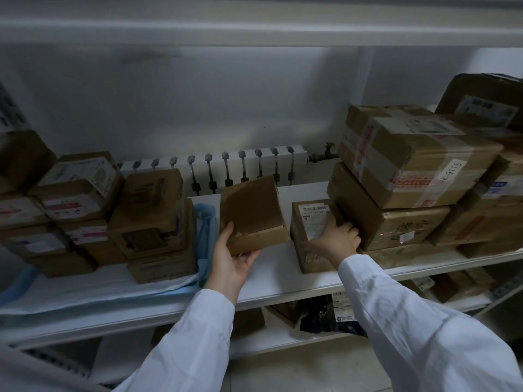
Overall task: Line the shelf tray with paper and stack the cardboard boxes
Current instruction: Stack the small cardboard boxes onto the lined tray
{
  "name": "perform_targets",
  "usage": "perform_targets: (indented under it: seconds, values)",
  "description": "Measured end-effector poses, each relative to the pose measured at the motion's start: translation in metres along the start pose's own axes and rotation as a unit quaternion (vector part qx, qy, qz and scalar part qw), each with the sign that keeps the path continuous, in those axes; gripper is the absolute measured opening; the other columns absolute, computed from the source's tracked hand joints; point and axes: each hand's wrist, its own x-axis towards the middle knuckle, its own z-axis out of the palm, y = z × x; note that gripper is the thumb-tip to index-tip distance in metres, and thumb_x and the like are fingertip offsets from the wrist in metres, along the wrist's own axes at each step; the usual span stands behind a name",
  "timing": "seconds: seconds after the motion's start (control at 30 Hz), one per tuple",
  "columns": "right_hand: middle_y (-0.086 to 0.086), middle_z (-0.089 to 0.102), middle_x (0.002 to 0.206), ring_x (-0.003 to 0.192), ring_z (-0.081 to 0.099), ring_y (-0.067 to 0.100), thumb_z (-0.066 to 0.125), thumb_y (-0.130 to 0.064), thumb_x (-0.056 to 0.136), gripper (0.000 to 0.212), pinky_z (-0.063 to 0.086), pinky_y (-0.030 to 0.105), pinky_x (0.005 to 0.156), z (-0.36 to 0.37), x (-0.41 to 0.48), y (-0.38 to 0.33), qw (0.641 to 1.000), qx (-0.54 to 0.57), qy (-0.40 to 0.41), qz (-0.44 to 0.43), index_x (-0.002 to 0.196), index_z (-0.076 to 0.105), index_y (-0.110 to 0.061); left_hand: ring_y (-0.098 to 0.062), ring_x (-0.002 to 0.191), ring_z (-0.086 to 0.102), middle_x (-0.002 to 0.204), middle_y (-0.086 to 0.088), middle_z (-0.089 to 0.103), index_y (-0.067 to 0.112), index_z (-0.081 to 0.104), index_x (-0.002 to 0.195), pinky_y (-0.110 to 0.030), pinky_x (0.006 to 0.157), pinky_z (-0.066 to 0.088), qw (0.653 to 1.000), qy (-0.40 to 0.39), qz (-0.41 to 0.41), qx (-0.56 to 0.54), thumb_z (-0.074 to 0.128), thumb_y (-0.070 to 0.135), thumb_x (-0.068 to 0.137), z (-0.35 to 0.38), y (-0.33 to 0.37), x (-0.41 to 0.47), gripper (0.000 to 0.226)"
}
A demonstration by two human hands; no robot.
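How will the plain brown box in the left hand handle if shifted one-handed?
The plain brown box is probably light: the left hand tilts it up by one corner alone. Likely stiff, since its edges look square. Tilted so, it may tip.

Both white-sleeved arms reach forward, left hand [232, 263] palm-up with fingers [225, 236] curled, right hand [338, 240] palm-down.

Dim, cool, even light with no glare; soft shadow under the upper shelf [254, 32] and between boxes [152, 210]; wide-angle bowing at left and right edges; corners blurred.
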Motion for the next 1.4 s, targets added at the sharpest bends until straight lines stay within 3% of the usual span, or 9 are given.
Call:
perform_targets:
  seconds: [0.17,0.27,0.47,0.7,0.8,0.93,1.1,1.2,1.4]
  values:
    - [0.023,0.033,0.136,0.127,0.034,0.042,0.072,-0.058,0.067,0.101,0.024,0.045,0.107,-0.005,-0.005,-0.006,0.996,0.050,0.061,-0.034,0.142,0.017,-0.021,-0.038,0.110,0.054,0.119,-0.018,0.056,0.013,0.045,0.130,-0.048,0.084,0.048,1.000,-0.014,0.012,-0.011,0.064,0.024,0.085,0.000,0.005,-0.003,0.050]
    - [0.020,0.027,0.141,0.132,0.028,0.041,0.077,-0.051,0.065,0.105,0.019,0.049,0.111,-0.009,-0.008,-0.015,0.983,0.121,0.100,-0.100,0.144,0.012,-0.025,-0.036,0.098,0.059,0.117,-0.019,0.059,0.012,0.048,0.126,-0.045,0.077,0.051,0.999,-0.033,0.020,-0.033,0.063,0.026,0.086,0.001,0.010,-0.005,0.044]
    - [0.018,0.020,0.145,0.136,0.020,0.038,0.081,-0.041,0.064,0.105,0.016,0.048,0.113,-0.021,-0.022,-0.040,0.947,0.208,0.151,-0.191,0.145,0.018,-0.024,-0.035,0.100,0.059,0.119,-0.018,0.059,0.012,0.051,0.129,-0.042,0.072,0.053,0.996,-0.052,0.042,-0.056,0.061,0.031,0.088,0.001,0.020,-0.011,0.047]
    - [0.010,0.018,0.147,0.134,0.028,0.036,0.078,-0.047,0.066,0.096,0.033,0.050,0.110,-0.025,-0.028,-0.068,0.924,0.287,0.150,-0.203,0.143,0.020,-0.041,-0.035,0.104,0.061,0.112,-0.017,0.064,0.010,0.059,0.111,-0.043,0.080,0.054,0.994,-0.063,0.076,-0.041,0.066,0.021,0.084,0.009,0.047,-0.027,0.031]
    - [0.005,0.023,0.150,0.132,0.037,0.031,0.074,-0.048,0.074,0.084,0.037,0.043,0.107,-0.032,-0.030,-0.087,0.884,0.422,0.114,-0.167,0.143,0.026,-0.040,-0.034,0.103,0.061,0.105,-0.015,0.066,0.012,0.060,0.102,-0.045,0.088,0.051,0.992,-0.072,0.101,-0.034,0.064,0.017,0.085,0.012,0.065,-0.035,0.019]
    - [-0.001,0.038,0.148,0.131,0.043,0.026,0.059,-0.054,0.084,0.070,0.036,0.041,0.107,-0.043,-0.027,-0.115,0.783,0.616,0.005,-0.081,0.144,0.030,-0.035,-0.031,0.098,0.060,0.099,-0.013,0.064,0.014,0.060,0.097,-0.041,0.092,0.049,0.987,-0.085,0.137,-0.026,0.056,0.012,0.088,0.013,0.087,-0.043,0.010]
    - [0.001,0.063,0.110,0.101,0.060,0.023,0.050,-0.055,0.088,0.048,0.050,0.040,0.094,-0.052,-0.040,-0.143,0.673,0.734,-0.089,-0.023,0.127,0.051,-0.027,-0.027,0.089,0.059,0.092,-0.010,0.063,0.015,0.061,0.092,-0.041,0.093,0.045,0.979,-0.096,0.176,-0.024,0.049,0.013,0.088,0.006,0.114,-0.049,0.013]
    - [0.002,0.066,0.107,0.101,0.061,0.024,0.048,-0.055,0.088,0.049,0.050,0.040,0.096,-0.052,-0.048,-0.156,0.643,0.759,-0.100,-0.024,0.125,0.055,-0.024,-0.027,0.093,0.060,0.098,-0.010,0.064,0.016,0.060,0.099,-0.043,0.090,0.048,0.976,-0.065,0.203,-0.033,0.052,0.018,0.088,-0.003,0.133,-0.049,0.013]
    - [0.004,0.067,0.108,0.099,0.062,0.024,0.047,-0.055,0.089,0.045,0.052,0.037,0.088,-0.052,-0.060,-0.181,0.631,0.764,-0.126,-0.045,0.119,0.058,-0.024,-0.026,0.113,0.052,0.128,-0.006,0.051,0.026,0.040,0.132,-0.043,0.083,0.052,0.968,0.042,0.243,0.047,0.066,0.025,0.084,-0.031,0.163,-0.037,0.055]
